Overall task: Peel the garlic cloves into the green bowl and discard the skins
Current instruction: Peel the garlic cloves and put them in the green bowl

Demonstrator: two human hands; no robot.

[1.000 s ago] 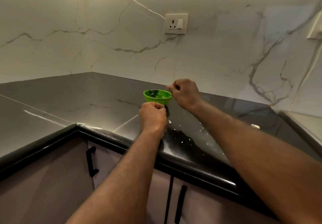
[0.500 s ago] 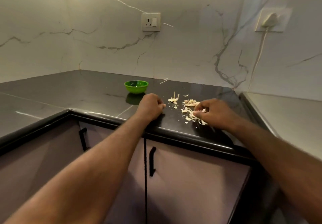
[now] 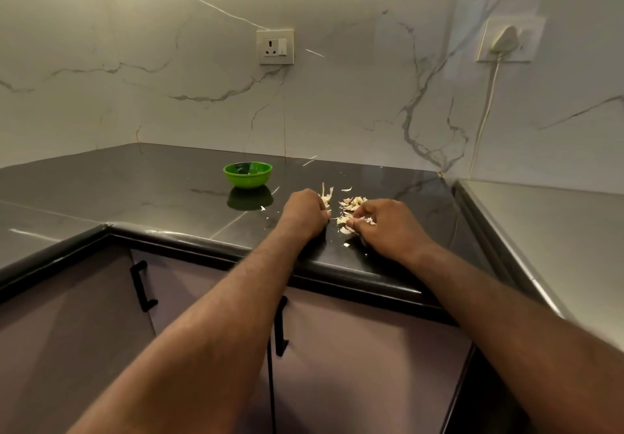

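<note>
A small green bowl (image 3: 247, 174) stands on the dark countertop (image 3: 135, 190), left of and beyond both hands. A loose pile of pale garlic skins (image 3: 351, 203) lies on the counter near the front edge. My left hand (image 3: 305, 213) rests on the counter at the pile's left side with its fingers curled; nothing shows inside it. My right hand (image 3: 388, 227) is at the pile's near right side, and its fingertips pinch some of the skins. The inside of the bowl is too dark to tell what it holds.
The counter's rounded front edge (image 3: 354, 275) runs just under my wrists, with cabinet doors and black handles (image 3: 143, 285) below. A marble wall carries a socket (image 3: 274, 46) and a plugged-in white cable (image 3: 486, 109). A steel surface (image 3: 553, 231) adjoins on the right.
My right hand left the bowl's rim and came down to the skins pile, then slid left into it. My left hand shifted right toward the pile. The view swung right.
</note>
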